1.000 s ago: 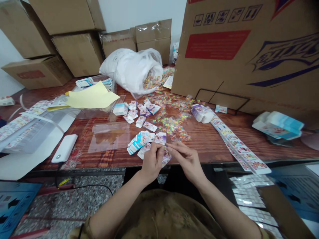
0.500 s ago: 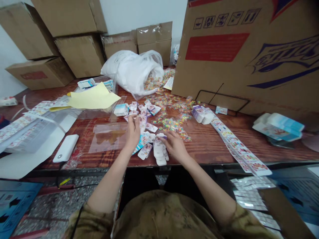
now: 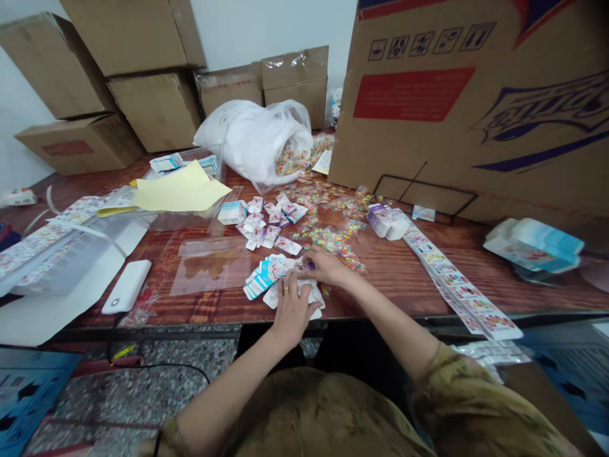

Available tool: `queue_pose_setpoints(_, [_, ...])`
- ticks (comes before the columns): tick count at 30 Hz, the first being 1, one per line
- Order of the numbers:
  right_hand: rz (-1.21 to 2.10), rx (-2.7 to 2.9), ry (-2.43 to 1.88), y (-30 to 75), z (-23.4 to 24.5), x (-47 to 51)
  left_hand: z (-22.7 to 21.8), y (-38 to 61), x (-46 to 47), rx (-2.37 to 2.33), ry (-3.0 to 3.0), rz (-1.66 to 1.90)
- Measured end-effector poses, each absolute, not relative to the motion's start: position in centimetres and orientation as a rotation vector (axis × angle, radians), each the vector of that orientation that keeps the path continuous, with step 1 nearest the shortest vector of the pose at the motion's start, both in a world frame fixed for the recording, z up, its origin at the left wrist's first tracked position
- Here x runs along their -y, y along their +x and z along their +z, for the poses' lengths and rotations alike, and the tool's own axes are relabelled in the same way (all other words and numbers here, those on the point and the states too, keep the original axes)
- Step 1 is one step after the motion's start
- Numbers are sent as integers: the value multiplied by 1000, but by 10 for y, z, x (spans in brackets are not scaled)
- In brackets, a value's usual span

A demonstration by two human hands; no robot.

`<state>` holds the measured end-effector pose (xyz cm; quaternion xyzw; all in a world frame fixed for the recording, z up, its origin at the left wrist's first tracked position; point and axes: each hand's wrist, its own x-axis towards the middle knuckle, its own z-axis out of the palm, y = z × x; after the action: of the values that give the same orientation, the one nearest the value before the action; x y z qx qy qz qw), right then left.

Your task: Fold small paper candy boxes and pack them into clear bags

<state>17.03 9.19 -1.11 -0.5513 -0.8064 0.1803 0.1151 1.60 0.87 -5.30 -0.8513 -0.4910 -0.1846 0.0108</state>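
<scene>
Small flat printed cartons lie in an overlapping heap at the table's front edge, with blue-and-white cartons [image 3: 264, 277] at its left side and white cartons [image 3: 315, 296] nearest me. My left hand [image 3: 291, 312], with a ring on one finger, rests over this heap with its fingers stretched out and apart. Just beyond it, my right hand [image 3: 329, 266] has its fingertips closed on a small purple-and-white carton [image 3: 304, 264], which they partly cover. Further back is a loose pile of small cartons [image 3: 271, 235]. Beside that pile lie clear sachets of colourful bits [image 3: 333, 236].
A white sack [image 3: 252, 143] lies on its side, spilling sachets. A big cardboard box [image 3: 409, 146] stands at right. Carton stacks [image 3: 387, 222], a printed strip [image 3: 450, 273], yellow paper [image 3: 181, 187] and a white power bank-like device [image 3: 126, 287] are on the table.
My left hand has come from the rear carton pile back to the front heap, near my right hand. My right hand has shifted slightly left and now pinches a small carton.
</scene>
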Motion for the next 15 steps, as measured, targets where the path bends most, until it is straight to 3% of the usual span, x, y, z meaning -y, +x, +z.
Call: queue_pose_setpoints(15, [489, 2063, -1696, 173, -3, -98, -49, 0, -20, 1398, -2718, -610])
